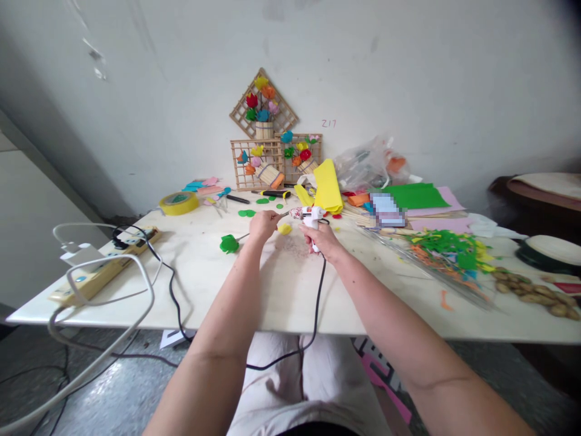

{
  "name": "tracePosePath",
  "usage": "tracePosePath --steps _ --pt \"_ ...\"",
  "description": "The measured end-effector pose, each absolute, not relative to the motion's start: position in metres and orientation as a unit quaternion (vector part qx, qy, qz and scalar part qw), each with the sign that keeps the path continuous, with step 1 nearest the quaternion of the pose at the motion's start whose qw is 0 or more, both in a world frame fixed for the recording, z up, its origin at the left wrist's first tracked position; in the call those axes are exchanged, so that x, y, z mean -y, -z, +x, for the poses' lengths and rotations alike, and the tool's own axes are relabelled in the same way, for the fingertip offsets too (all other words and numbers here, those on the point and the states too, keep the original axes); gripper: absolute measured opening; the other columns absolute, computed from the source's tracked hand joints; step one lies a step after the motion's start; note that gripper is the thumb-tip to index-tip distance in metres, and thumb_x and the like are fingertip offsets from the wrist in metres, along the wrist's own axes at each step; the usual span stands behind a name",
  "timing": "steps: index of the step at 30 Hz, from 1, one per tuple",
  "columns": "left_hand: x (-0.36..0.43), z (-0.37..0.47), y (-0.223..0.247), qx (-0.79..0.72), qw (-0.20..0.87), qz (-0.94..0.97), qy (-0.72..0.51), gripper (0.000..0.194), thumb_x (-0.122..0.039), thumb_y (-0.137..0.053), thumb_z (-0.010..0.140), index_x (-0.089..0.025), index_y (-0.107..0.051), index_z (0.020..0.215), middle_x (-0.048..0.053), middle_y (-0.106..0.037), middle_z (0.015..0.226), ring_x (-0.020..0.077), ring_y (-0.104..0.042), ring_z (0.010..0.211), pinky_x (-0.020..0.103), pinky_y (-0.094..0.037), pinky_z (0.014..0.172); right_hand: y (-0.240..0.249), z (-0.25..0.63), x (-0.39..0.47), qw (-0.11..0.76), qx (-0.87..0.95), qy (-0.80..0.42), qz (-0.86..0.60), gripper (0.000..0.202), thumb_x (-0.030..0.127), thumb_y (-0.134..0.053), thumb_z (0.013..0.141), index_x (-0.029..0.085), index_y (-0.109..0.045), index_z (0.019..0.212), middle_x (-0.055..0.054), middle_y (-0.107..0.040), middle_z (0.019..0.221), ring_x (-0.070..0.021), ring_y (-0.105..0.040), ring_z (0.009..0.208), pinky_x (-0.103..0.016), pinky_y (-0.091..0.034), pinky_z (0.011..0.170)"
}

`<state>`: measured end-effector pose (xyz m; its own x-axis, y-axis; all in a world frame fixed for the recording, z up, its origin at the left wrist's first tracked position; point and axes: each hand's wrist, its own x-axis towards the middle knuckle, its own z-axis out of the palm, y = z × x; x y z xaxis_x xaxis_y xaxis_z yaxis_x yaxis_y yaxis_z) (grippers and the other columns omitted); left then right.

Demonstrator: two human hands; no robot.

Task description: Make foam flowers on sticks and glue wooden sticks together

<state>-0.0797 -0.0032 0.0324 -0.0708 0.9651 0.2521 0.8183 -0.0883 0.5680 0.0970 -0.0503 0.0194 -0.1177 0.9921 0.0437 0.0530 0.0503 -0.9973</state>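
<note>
My left hand (263, 226) is closed on a thin stem, whose tip reaches the nozzle of a glue gun. A green felt flower (229, 243) lies to its left, with a stem running toward that hand. My right hand (321, 237) is wrapped round the handle of the white glue gun (313, 213), which points left. A black cord hangs from the gun's handle over the table's front edge. Between the hands, on the table (290, 290), sits a small yellow piece (284, 229). Green felt circles (246, 213) lie beyond my left hand.
Three bamboo lattices with felt flowers (264, 112) lean on the wall. Yellow tape (178, 203) and a power strip (106, 266) with cables are at left. Yellow felt (328, 186), a phone (387, 210), felt scraps (449, 251) and thin wires lie at right.
</note>
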Motion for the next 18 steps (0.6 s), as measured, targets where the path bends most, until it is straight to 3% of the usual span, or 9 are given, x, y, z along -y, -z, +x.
tracePosePath --steps 12,18 --pt "0.0028 -0.0798 -0.0337 -0.669 0.125 0.663 -0.312 0.033 -0.044 -0.048 0.08 -0.02 -0.071 0.078 0.002 -0.066 0.063 0.0149 -0.056 0.063 0.024 -0.032 0.055 -0.0202 0.0967 0.0512 0.462 0.559 -0.489 -0.485 0.034 0.045 -0.065 0.067 0.018 -0.047 0.057 0.005 -0.047 0.045 -0.0087 -0.045 0.03 -0.019 -0.028 0.026" --pt "0.0019 -0.08 -0.0338 -0.677 0.102 0.667 -0.293 0.04 -0.044 -0.043 0.082 -0.018 -0.068 0.066 0.003 -0.066 0.062 0.015 -0.055 0.061 0.025 -0.031 0.054 -0.0185 0.0967 0.0503 0.463 0.557 -0.487 -0.488 0.033 0.045 -0.065 0.067 0.018 -0.048 0.06 0.006 -0.047 0.044 -0.0082 -0.045 0.03 -0.019 -0.028 0.026"
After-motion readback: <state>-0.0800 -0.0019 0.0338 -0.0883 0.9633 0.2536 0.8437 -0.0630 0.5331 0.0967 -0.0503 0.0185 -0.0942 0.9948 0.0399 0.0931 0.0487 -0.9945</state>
